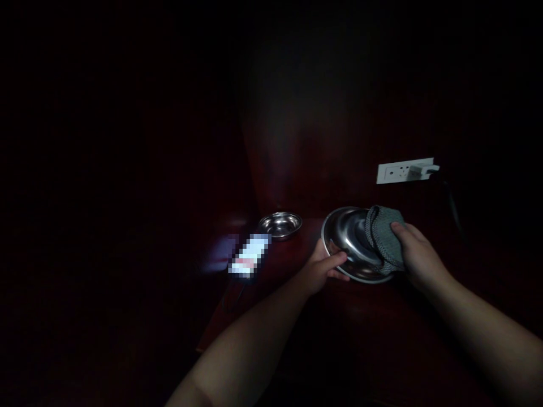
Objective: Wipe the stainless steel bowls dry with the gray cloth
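A shiny metal bowl is held tilted above the dark red surface, its inside facing me. My left hand grips its lower left rim, thumb over the inside edge and fingers beneath. A grey-green cloth with a woven, patterned edge lies over the bowl's right side. My right hand is closed on this cloth, thumb on top, pressing it against the bowl's right rim. The fingers of that hand are mostly hidden behind the cloth.
A smaller metal bowl stands on the dark red surface to the left. Nearer me lies a lit, pixelated phone-like screen with a thin cable. A wall socket holds a plug and cord at right. Surroundings are very dark.
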`<state>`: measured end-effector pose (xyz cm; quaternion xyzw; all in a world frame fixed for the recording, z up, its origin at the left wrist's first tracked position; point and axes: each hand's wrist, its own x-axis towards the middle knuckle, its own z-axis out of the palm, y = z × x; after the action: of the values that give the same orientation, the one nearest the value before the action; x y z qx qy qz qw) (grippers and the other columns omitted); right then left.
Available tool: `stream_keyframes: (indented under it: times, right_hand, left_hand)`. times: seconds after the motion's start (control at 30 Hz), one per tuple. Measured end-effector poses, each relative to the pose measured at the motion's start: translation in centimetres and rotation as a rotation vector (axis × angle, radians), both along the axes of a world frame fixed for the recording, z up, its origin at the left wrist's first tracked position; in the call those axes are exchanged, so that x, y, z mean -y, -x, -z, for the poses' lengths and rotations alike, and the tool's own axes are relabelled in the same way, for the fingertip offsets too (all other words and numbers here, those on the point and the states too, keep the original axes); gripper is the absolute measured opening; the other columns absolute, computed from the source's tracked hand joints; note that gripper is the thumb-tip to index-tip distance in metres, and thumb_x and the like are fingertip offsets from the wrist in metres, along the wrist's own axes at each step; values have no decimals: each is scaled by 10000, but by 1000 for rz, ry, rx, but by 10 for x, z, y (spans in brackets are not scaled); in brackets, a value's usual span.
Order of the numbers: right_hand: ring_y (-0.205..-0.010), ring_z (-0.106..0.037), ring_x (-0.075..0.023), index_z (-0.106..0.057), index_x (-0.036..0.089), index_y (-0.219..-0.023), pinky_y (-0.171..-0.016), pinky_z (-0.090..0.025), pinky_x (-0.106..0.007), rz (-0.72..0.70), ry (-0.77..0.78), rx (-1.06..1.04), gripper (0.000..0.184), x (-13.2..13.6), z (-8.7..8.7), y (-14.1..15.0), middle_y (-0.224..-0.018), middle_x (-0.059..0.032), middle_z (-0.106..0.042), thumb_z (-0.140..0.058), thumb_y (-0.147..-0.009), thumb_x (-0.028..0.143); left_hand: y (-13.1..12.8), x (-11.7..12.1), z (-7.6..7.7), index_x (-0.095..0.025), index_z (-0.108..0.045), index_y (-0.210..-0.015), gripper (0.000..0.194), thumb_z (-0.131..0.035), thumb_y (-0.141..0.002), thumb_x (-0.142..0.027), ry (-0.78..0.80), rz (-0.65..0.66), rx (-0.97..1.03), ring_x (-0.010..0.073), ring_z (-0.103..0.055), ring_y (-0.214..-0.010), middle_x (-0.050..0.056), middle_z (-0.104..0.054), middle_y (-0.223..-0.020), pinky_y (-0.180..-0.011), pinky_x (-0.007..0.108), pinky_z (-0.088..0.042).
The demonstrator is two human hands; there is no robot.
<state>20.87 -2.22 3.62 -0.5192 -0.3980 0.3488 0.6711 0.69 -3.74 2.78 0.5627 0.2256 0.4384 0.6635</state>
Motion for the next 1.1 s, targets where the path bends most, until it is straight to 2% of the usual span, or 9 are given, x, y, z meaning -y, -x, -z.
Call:
stream_keyframes:
  times: [0.13,0.3,0.37,0.53,0.63,0.77,0.87,1.0,1.1]
  right_hand:
    - [-778,-637,-150,-627,278,-1016,-636,-512,-215,-44,90,26,293,1,1,1,-926,5,-675,-582,-790,458]
    - [-823,-633,-159,-635,299,-1012,-683,-499,-227,-79,107,71,291,6,-3,6,-946,8,-675,-571,-793,479]
    - [-815,-634,-172,-643,302,-999,-678,-496,-243,-88,98,86,300,8,-4,7,-943,2,-678,-588,-775,494]
    - [-790,-638,-213,-651,281,-989,-685,-498,-311,-108,54,136,333,11,-5,8,-915,-26,-686,-599,-756,514]
    - [-767,-639,-213,-651,271,-980,-669,-496,-317,-131,52,130,333,13,-6,8,-875,-23,-685,-610,-747,505]
    - [-791,-636,-211,-650,259,-958,-684,-491,-314,-138,38,118,316,15,-10,11,-869,-18,-681,-610,-746,491]
    - [-824,-626,-220,-645,251,-923,-737,-493,-338,-98,-6,143,313,13,-10,10,-885,-23,-676,-612,-735,498]
    - [-858,-608,-247,-631,262,-926,-777,-494,-394,83,-82,205,357,8,-8,2,-926,-43,-658,-617,-709,544]
    - [-863,-599,-258,-615,264,-946,-791,-490,-419,173,-123,222,378,7,-7,-3,-924,-54,-648,-611,-708,557]
  left_hand:
    - [1,1,-6,-219,-363,-1204,662,-695,-666,-416,-38,-57,-36,101,-570,-668,25,-507,-958,-508,204,-466]
    - [1,-4,-7,-180,-395,-1127,596,-676,-679,-456,-82,-134,-30,59,-484,-530,-3,-515,-823,-429,177,-349]
    - [1,-6,-6,-173,-423,-1115,582,-679,-678,-459,-105,-182,-9,52,-454,-514,-7,-515,-797,-446,187,-338]
    - [3,-6,-11,-178,-499,-1074,512,-699,-671,-424,-107,-282,-13,131,-532,-709,26,-558,-852,-629,257,-423]
    - [4,-6,-14,-174,-526,-1050,472,-695,-677,-407,-118,-283,-38,168,-545,-799,40,-575,-897,-695,289,-434]
    - [4,-5,-13,-173,-529,-1063,482,-698,-672,-397,-132,-252,9,175,-541,-840,41,-578,-923,-739,299,-424]
    - [3,-5,-9,-183,-508,-1096,528,-709,-657,-395,-143,-216,25,148,-534,-782,29,-571,-909,-691,273,-418]
    - [2,-7,-3,-180,-479,-1094,542,-701,-657,-411,-139,-165,-31,91,-492,-632,5,-539,-832,-542,209,-378]
    - [2,-9,-2,-183,-476,-1073,525,-691,-661,-428,-112,-135,-32,101,-532,-666,16,-546,-856,-548,205,-412]
